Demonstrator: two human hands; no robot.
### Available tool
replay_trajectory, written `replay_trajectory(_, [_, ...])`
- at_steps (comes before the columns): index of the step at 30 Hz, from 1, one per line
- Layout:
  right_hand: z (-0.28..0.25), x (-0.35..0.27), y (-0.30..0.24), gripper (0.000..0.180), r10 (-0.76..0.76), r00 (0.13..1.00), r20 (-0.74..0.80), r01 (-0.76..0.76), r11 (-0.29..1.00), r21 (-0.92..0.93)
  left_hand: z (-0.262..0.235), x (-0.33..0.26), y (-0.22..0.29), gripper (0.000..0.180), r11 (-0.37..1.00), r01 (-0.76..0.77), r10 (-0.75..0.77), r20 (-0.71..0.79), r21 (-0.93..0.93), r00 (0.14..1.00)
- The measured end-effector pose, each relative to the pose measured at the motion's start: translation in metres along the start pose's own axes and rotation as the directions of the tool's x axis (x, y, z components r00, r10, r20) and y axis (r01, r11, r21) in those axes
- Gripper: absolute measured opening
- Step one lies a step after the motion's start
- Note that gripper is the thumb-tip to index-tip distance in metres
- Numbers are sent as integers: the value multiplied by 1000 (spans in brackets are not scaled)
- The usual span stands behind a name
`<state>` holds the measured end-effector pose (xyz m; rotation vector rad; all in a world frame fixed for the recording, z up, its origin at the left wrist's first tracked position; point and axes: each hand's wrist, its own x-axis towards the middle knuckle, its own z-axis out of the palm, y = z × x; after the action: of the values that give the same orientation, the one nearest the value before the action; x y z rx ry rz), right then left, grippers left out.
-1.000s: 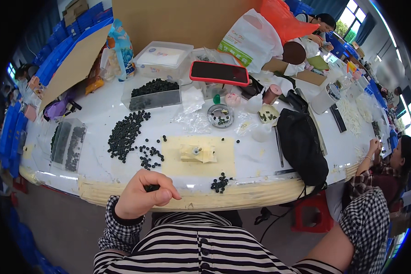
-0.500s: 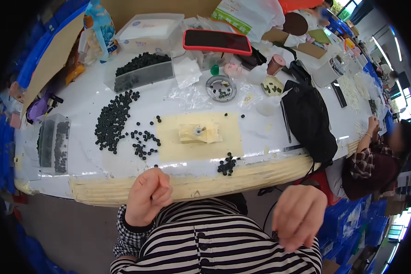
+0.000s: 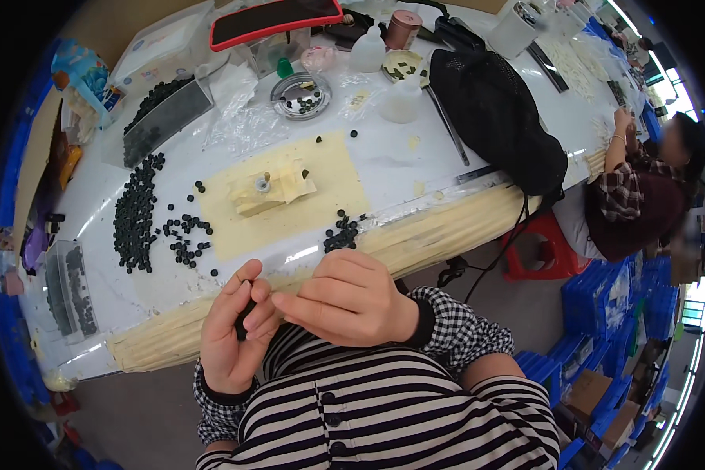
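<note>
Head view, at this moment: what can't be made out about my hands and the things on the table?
In the head view:
Black object in your left hand: full shape hidden by the fingers.
Right hand: whether it pinches anything is hidden by its own curled fingers.
Bits in the round clear dish: too small to identify.
Red-edged phone: far edge cut off by the picture's top.
</note>
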<state>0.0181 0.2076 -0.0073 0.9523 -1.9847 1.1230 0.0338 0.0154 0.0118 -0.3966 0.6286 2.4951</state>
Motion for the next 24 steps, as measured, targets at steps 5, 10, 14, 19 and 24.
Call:
replay_trajectory(5, [4,-6,3,27,-66,998,23,65,997,29,-6,1,1,32,1000,0,-3,106,29,994])
replay_trajectory(10, [-5,19,9,31,-33,999,26,34,998,-62,1,4,0,42,997,-49,51,26,-55,998])
replay_trajectory(14, [-9,24,12,30,108,994,-5,-107,977,-185,18,8,3,45,999,-15,17,43,-51,999])
replay_trajectory(19, [-6,19,16,30,151,977,150,-126,978,-166,20,11,2,48,1000,6,-6,49,16,999])
replay_trajectory(24, [-5,21,12,34,136,969,207,-105,982,-155,22,15,2,48,994,49,-55,58,102,997])
